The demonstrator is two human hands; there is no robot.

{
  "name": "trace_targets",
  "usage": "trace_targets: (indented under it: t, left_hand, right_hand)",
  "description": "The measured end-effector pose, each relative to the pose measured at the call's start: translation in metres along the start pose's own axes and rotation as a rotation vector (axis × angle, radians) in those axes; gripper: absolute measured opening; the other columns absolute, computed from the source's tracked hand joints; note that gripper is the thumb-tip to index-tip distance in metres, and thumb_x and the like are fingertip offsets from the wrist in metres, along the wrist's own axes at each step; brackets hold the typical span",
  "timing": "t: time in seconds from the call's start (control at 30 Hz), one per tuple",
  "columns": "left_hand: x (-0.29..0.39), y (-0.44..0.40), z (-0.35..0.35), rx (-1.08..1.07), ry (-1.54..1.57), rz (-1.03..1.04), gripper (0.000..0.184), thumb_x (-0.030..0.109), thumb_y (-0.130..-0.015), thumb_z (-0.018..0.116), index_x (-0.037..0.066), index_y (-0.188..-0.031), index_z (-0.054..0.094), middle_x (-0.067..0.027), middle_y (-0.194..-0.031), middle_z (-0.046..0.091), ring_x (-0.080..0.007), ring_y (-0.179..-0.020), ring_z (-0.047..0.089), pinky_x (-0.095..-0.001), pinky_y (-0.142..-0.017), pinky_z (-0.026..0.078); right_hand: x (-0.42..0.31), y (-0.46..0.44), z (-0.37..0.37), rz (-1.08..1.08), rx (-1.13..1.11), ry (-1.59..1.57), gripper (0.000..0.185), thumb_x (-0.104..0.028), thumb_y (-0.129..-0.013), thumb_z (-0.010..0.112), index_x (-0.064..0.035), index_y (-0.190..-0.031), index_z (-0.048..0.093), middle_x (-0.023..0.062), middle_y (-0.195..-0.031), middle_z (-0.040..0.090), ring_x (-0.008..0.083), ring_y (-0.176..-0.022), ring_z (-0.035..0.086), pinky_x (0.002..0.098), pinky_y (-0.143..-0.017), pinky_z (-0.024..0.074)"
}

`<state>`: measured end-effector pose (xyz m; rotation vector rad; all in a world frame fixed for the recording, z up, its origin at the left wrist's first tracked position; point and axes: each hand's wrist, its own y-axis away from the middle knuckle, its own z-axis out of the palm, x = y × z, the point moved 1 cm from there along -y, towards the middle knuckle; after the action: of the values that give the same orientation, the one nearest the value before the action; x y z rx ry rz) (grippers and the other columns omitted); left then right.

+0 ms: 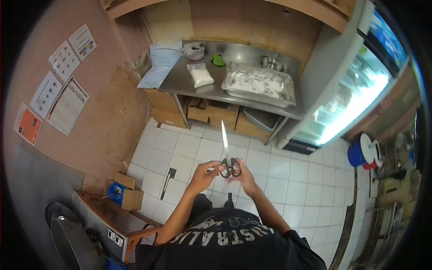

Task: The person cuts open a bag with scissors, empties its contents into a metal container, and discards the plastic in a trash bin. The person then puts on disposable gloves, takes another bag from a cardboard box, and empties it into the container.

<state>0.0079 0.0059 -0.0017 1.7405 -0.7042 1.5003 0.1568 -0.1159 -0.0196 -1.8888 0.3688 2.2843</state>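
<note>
A pair of scissors [226, 140] with black handles points away from me, its blades together, held in front of my body above the tiled floor. My left hand [203, 177] pinches the left handle loop between thumb and fingers. Around the right loop, my right hand [246, 178] is closed, some of its fingers hidden behind the handle. Beyond the blades, a clear bag of white powder [200, 75] lies on a steel table [216, 92]. To its right is a large metal tray [290, 89] dusted with white powder.
A green item [218, 60], a plastic tub [195, 51] and metal bowls [272, 63] stand toward the table's back. Cardboard boxes [223, 116] sit underneath. A lit glass-door fridge [346, 99] is at right. Lower left are a wooden stand [96, 216] and a large pot [74, 243].
</note>
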Motion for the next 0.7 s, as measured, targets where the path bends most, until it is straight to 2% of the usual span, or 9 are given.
trace_targets:
  t: [0.07,0.1,0.17,0.3,0.37,0.43,0.47,0.6,0.7]
  left_hand:
    - [-0.005,0.0,0.0,0.079,0.055,0.129,0.018,0.016,-0.095,0.066,0.002,-0.104,0.073,-0.0093,-0.089,0.072,-0.0215,-0.091,0.064,-0.0333,-0.092,0.047]
    - [-0.007,-0.071,-0.008,0.076,0.159,0.115,0.018,0.016,-0.095,0.066,0.002,-0.104,0.073,-0.0093,-0.089,0.072,-0.0215,-0.091,0.064,-0.0333,-0.092,0.047]
    - [-0.009,-0.121,-0.044,0.16,-0.161,0.298,0.017,0.013,-0.094,0.066,0.0,-0.101,0.073,-0.0087,-0.087,0.071,-0.0184,-0.082,0.062,-0.0319,-0.083,0.047]
    - [-0.012,-0.234,-0.094,0.045,-0.219,0.417,0.016,0.013,-0.091,0.069,0.004,-0.103,0.074,-0.0088,-0.094,0.068,-0.0206,-0.09,0.06,-0.0324,-0.086,0.045]
    - [-0.015,-0.287,-0.116,-0.044,-0.151,0.349,0.015,0.013,-0.091,0.069,0.004,-0.102,0.075,-0.0084,-0.094,0.067,-0.0209,-0.092,0.06,-0.0329,-0.086,0.045]
    - [0.001,-0.349,-0.139,-0.215,-0.055,0.238,0.014,0.012,-0.091,0.069,0.005,-0.102,0.075,-0.0077,-0.095,0.065,-0.0214,-0.095,0.059,-0.0339,-0.085,0.046]
    - [-0.005,-0.385,-0.151,-0.345,-0.178,0.32,0.017,0.016,-0.093,0.068,0.003,-0.102,0.074,-0.0086,-0.098,0.063,-0.0215,-0.096,0.059,-0.0345,-0.084,0.047]
    - [0.005,-0.51,-0.204,-0.289,-0.226,0.467,0.021,0.017,-0.092,0.066,0.005,-0.109,0.071,-0.0102,-0.103,0.066,-0.0231,-0.102,0.06,-0.0348,-0.093,0.046]
    - [0.008,-0.623,-0.276,-0.052,-0.447,0.605,0.031,0.027,-0.092,0.065,0.01,-0.118,0.067,-0.0108,-0.123,0.064,-0.0298,-0.112,0.059,-0.0369,-0.101,0.043]
  right_hand:
    - [0.009,0.001,0.004,0.16,-0.125,-0.549,0.058,-0.052,-0.104,0.03,-0.0044,-0.131,0.049,0.0086,-0.124,0.059,0.0261,-0.096,0.062,0.0399,-0.08,0.0508]
    - [-0.011,-0.055,-0.028,0.23,-0.088,-0.478,0.058,-0.052,-0.104,0.03,-0.0044,-0.131,0.049,0.0086,-0.124,0.059,0.0261,-0.096,0.062,0.0399,-0.08,0.0508]
    - [-0.016,-0.109,-0.03,0.287,-0.179,-0.582,0.049,-0.044,-0.105,0.034,-0.0062,-0.129,0.052,0.0049,-0.125,0.059,0.0227,-0.095,0.06,0.0388,-0.08,0.0499]
    - [-0.027,-0.206,-0.048,0.287,-0.252,-0.643,0.045,-0.037,-0.101,0.044,-0.0053,-0.132,0.05,0.0053,-0.129,0.057,0.0304,-0.118,0.058,0.0443,-0.091,0.0505]
    - [-0.017,-0.252,-0.06,0.285,-0.248,-0.654,0.049,-0.041,-0.098,0.052,-0.005,-0.131,0.05,0.006,-0.13,0.057,0.0327,-0.128,0.053,0.0463,-0.094,0.0498]
    - [-0.014,-0.308,-0.077,0.296,-0.122,-0.594,0.054,-0.043,-0.095,0.06,-0.0049,-0.132,0.051,0.0075,-0.131,0.056,0.0315,-0.123,0.055,0.0463,-0.093,0.0497]
    - [-0.025,-0.327,-0.079,0.237,-0.007,-0.576,0.047,-0.039,-0.095,0.063,-0.0038,-0.126,0.057,0.009,-0.125,0.059,0.0288,-0.112,0.061,0.0418,-0.091,0.051]
    - [-0.049,-0.377,-0.11,0.229,0.142,-0.114,0.032,-0.03,-0.098,0.062,-0.0001,-0.11,0.065,0.009,-0.111,0.065,0.0216,-0.101,0.064,0.0326,-0.085,0.0518]
    - [-0.062,-0.387,-0.128,0.122,0.209,-0.041,0.045,-0.037,-0.09,0.071,-0.0015,-0.114,0.06,0.0101,-0.115,0.062,0.0205,-0.102,0.063,0.0324,-0.087,0.0509]
